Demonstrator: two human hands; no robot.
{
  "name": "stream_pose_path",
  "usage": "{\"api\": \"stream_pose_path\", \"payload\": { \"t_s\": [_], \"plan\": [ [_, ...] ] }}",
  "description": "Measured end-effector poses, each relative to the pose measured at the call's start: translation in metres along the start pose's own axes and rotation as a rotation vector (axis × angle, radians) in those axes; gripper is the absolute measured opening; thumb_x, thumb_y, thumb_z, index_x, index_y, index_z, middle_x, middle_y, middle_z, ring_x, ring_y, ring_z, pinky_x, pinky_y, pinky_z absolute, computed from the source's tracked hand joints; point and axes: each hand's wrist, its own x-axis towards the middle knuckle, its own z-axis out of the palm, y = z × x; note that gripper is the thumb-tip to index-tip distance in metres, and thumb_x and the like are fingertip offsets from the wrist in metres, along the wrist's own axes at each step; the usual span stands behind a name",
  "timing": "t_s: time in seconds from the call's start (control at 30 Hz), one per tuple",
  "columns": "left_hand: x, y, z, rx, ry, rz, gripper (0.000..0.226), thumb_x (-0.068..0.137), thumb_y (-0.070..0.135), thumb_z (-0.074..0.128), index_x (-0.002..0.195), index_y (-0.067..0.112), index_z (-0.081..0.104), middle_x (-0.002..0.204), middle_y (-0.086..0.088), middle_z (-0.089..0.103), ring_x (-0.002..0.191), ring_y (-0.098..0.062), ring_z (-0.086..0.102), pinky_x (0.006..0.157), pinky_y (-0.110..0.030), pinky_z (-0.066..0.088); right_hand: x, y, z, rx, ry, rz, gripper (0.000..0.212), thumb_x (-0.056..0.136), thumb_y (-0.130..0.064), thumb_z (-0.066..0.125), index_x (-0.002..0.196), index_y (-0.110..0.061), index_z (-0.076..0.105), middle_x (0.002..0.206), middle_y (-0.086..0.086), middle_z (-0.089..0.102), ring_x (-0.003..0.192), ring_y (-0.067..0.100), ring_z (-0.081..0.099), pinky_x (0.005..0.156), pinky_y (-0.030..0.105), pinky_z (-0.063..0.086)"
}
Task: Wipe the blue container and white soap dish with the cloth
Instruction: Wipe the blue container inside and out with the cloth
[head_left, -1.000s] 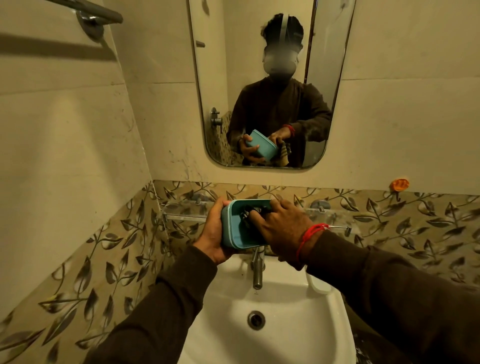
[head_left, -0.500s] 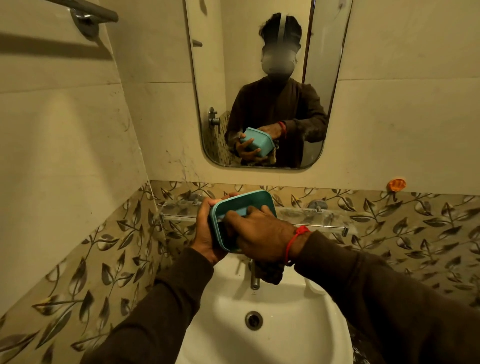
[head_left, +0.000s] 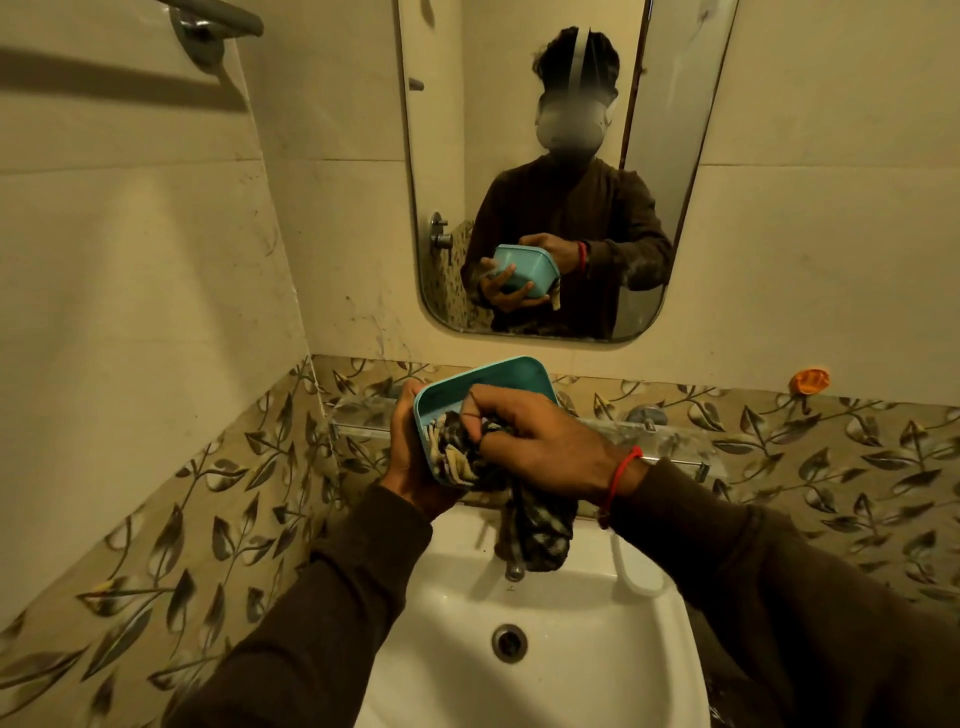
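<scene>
The left hand (head_left: 415, 457) clamps the blue container (head_left: 483, 395) from its nine o'clock side, above the sink (head_left: 571, 649). Its opening faces the person, long axis running seven to one o'clock. The right hand (head_left: 540, 441), at four o'clock, presses the bunched cloth (head_left: 467, 452) inside.

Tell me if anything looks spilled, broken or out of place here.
Nothing stands out. The left hand holds the blue container tilted over the sink while the right hand presses the cloth inside.
</scene>
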Motion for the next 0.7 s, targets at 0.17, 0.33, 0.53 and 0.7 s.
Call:
{"api": "stream_pose_path", "payload": {
  "t_s": [0.17,0.33,0.53,0.7],
  "plan": [
    [-0.002,0.015,-0.006,-0.074,0.052,0.039,0.032,0.097,0.023,0.042,0.093,0.001,0.064,0.08,-0.01,0.071,0.078,-0.022,0.069,0.075,-0.032,0.058,-0.007,0.002,-0.016,0.475,-0.012,0.002,0.017,0.071,0.003,0.041,0.081,-0.007,0.05,0.07,0.001,0.048,0.065,0.011,0.046,0.058,0.02,0.039],
    [-0.005,0.014,0.005,0.003,-0.043,0.133,0.046,0.082,0.039,0.043,0.111,0.013,0.068,0.109,-0.015,0.068,0.096,-0.03,0.065,0.085,-0.04,0.054,-0.009,0.008,-0.04,0.36,0.317,0.018,0.025,0.073,-0.004,0.043,0.093,-0.009,0.057,0.081,0.003,0.061,0.07,0.013,0.059,0.061,0.023,0.048],
    [-0.007,0.011,0.017,0.017,-0.055,0.193,0.045,0.083,0.038,0.039,0.113,0.014,0.062,0.113,-0.017,0.066,0.099,-0.032,0.064,0.084,-0.045,0.053,-0.012,0.02,-0.027,-0.852,0.252,0.02,0.036,0.091,-0.032,0.049,0.126,-0.024,0.053,0.112,0.003,0.063,0.095,0.015,0.051,0.074,0.025,0.042],
    [-0.008,0.009,0.021,0.037,-0.061,0.224,0.04,0.083,0.033,0.042,0.113,0.015,0.062,0.114,-0.018,0.065,0.098,-0.033,0.063,0.083,-0.043,0.054,-0.011,0.029,0.001,-1.144,0.123,0.071,0.068,0.091,-0.033,0.061,0.147,-0.014,0.028,0.136,0.009,0.054,0.119,0.027,0.044,0.096,0.04,0.044]
  ]
}}
